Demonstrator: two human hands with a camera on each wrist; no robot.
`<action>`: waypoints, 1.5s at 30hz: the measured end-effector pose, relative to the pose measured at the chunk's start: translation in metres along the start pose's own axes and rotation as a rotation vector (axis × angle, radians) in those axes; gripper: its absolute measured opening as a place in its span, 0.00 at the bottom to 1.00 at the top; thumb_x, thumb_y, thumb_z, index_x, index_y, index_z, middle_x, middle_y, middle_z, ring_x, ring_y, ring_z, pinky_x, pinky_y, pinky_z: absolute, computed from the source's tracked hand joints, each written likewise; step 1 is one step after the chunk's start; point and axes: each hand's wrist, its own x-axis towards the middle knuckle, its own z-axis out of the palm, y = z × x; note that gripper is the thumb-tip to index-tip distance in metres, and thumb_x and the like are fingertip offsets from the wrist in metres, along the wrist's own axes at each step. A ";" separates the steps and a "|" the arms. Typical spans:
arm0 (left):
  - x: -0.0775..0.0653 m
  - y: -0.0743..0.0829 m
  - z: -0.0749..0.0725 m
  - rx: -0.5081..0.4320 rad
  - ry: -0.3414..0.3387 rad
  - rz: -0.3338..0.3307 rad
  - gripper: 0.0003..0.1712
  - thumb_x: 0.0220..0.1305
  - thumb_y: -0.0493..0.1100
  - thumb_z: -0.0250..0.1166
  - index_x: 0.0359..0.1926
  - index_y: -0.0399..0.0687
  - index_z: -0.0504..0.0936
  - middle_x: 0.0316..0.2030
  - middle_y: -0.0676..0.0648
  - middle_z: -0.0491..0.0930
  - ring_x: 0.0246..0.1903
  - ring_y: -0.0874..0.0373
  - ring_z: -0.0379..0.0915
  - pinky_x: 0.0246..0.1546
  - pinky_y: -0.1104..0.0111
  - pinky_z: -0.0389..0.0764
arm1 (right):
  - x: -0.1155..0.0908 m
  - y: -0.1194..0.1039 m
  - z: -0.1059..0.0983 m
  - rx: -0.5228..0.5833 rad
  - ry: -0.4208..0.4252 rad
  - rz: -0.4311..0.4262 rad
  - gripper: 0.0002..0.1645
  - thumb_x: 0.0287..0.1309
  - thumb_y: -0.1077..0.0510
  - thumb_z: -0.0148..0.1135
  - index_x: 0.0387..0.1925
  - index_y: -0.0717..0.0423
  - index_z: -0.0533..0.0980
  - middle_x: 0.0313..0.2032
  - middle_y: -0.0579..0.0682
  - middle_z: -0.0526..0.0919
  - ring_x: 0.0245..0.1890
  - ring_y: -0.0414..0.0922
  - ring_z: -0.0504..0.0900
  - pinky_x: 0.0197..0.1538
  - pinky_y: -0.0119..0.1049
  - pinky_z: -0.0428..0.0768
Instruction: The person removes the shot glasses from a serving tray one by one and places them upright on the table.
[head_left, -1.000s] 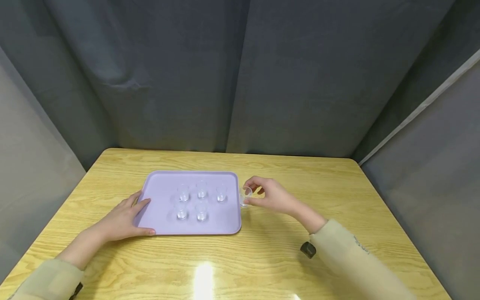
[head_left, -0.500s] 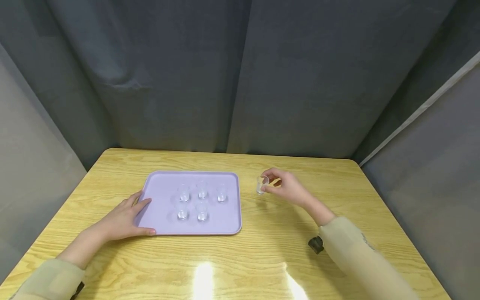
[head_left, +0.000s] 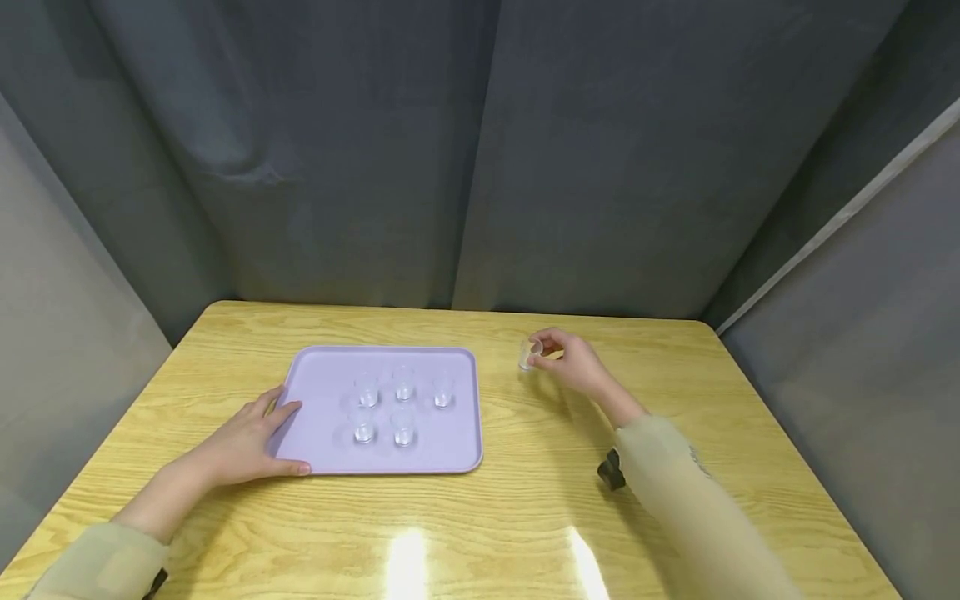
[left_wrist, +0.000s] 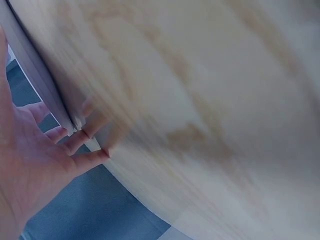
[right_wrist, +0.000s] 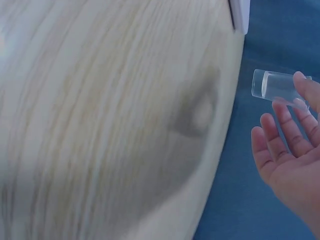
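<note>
Thumb and fingers of my right hand (head_left: 576,367) pinch a small clear shot glass (head_left: 526,358) to the right of the tray. In the right wrist view this shot glass (right_wrist: 277,87) shows a thick base, and a shadow falls on the wood apart from it. My left hand (head_left: 238,442) rests with spread fingers at the left edge of a lilac tray (head_left: 318,375), thumb along the near rim. In the left wrist view fingertips (left_wrist: 106,154) touch the tabletop beside the tray's edge. Several more shot glasses (head_left: 403,434) stand upright on the tray.
The tray lies on a wood-grain table (head_left: 450,517) with rounded far corners. Dark grey curtain (head_left: 360,167) hangs close behind the table, with paler cloth (head_left: 862,350) on the right side. Each sleeve has a small black device (head_left: 611,469) near the wrist.
My right hand has carried the shot glass from the tray's right edge rightward and farther back over the table. My left hand and the glasses on the tray have stayed put.
</note>
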 end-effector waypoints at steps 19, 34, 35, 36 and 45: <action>0.000 0.001 0.001 -0.003 -0.011 -0.002 0.63 0.41 0.78 0.63 0.66 0.37 0.64 0.68 0.28 0.49 0.63 0.28 0.52 0.56 0.37 0.62 | 0.015 0.029 0.023 0.013 0.003 0.056 0.22 0.60 0.57 0.63 0.54 0.60 0.74 0.44 0.56 0.81 0.44 0.51 0.79 0.46 0.44 0.78; -0.002 0.002 0.001 -0.004 -0.013 -0.006 0.63 0.41 0.78 0.63 0.66 0.36 0.64 0.68 0.28 0.50 0.63 0.27 0.52 0.56 0.37 0.62 | 0.008 0.022 0.009 0.118 -0.039 0.131 0.38 0.60 0.49 0.62 0.68 0.51 0.59 0.63 0.59 0.67 0.60 0.59 0.69 0.56 0.53 0.73; -0.001 0.002 0.001 -0.002 -0.014 -0.008 0.63 0.41 0.78 0.63 0.66 0.36 0.64 0.68 0.28 0.50 0.63 0.27 0.52 0.56 0.37 0.62 | 0.007 0.019 0.007 0.119 -0.036 0.130 0.38 0.60 0.48 0.62 0.68 0.50 0.59 0.63 0.58 0.67 0.61 0.59 0.68 0.56 0.54 0.72; -0.001 0.001 0.001 0.001 -0.015 -0.009 0.63 0.41 0.78 0.63 0.66 0.36 0.64 0.68 0.28 0.50 0.63 0.27 0.52 0.56 0.37 0.62 | 0.006 0.017 0.006 0.115 -0.034 0.126 0.38 0.61 0.48 0.61 0.69 0.49 0.59 0.63 0.57 0.67 0.61 0.59 0.67 0.56 0.54 0.72; 0.001 -0.001 0.000 -0.002 -0.021 -0.004 0.63 0.41 0.79 0.62 0.67 0.36 0.63 0.69 0.28 0.49 0.63 0.28 0.51 0.57 0.37 0.61 | -0.006 -0.017 -0.005 0.136 0.050 0.072 0.38 0.60 0.47 0.62 0.67 0.51 0.61 0.64 0.55 0.67 0.63 0.56 0.66 0.62 0.55 0.66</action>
